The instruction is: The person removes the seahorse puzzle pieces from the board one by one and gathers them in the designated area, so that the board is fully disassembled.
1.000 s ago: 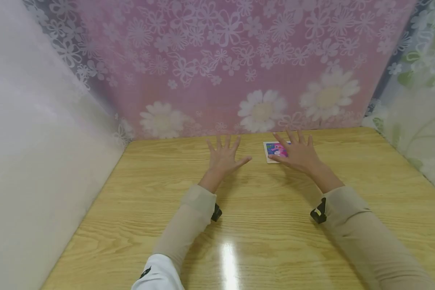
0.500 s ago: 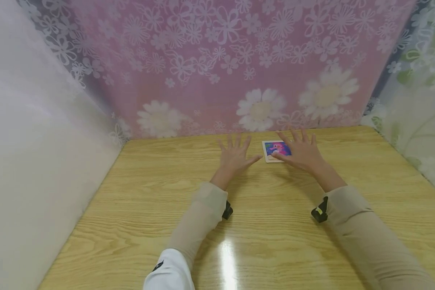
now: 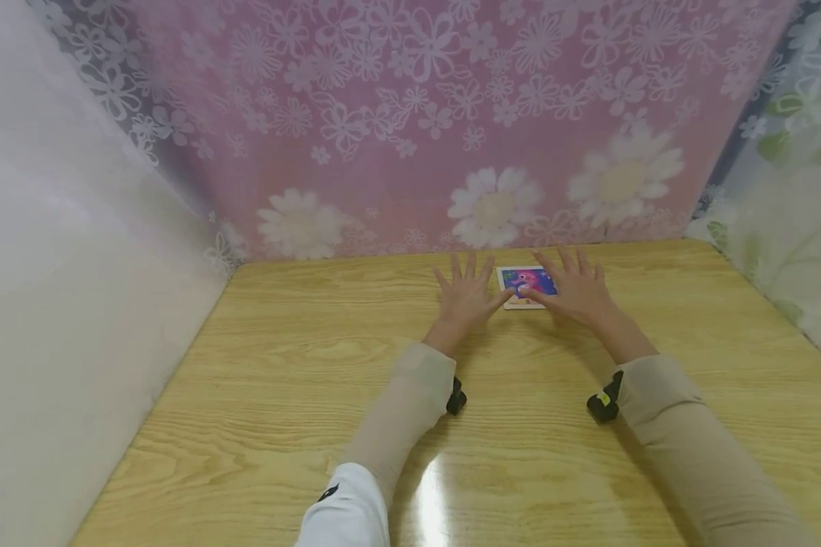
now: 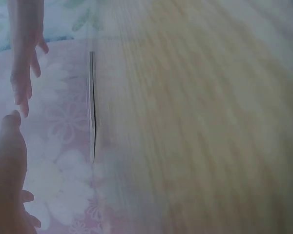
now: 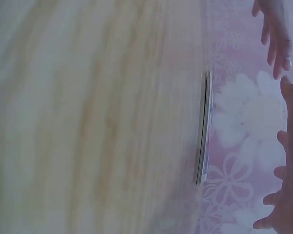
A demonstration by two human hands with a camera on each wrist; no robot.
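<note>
A flat picture board (image 3: 520,279) with a white border lies at the back of the table, showing a pink seahorse on blue. My right hand (image 3: 576,298) hovers above its right part, fingers spread, hiding that side. My left hand (image 3: 467,301) is spread just left of the board, its thumb tip overlapping the picture close to the right thumb. Seen edge-on in the left wrist view, the board (image 4: 92,107) is thin, with a dark line along its edge. Both hands stand apart from the board (image 5: 204,127) in the right wrist view, holding nothing.
The wood-grain table (image 3: 280,395) ends at a pink flowered cloth (image 3: 383,175) behind the board. A pale wall covering (image 3: 75,266) rises on the left and a leafy cloth (image 3: 800,213) on the right. Small black cameras (image 3: 603,406) sit at both wrists.
My left hand has moved right, up to the board's left side, so the thumbs are now close together. The right hand has shifted slightly right, uncovering more picture. The board lies still.
</note>
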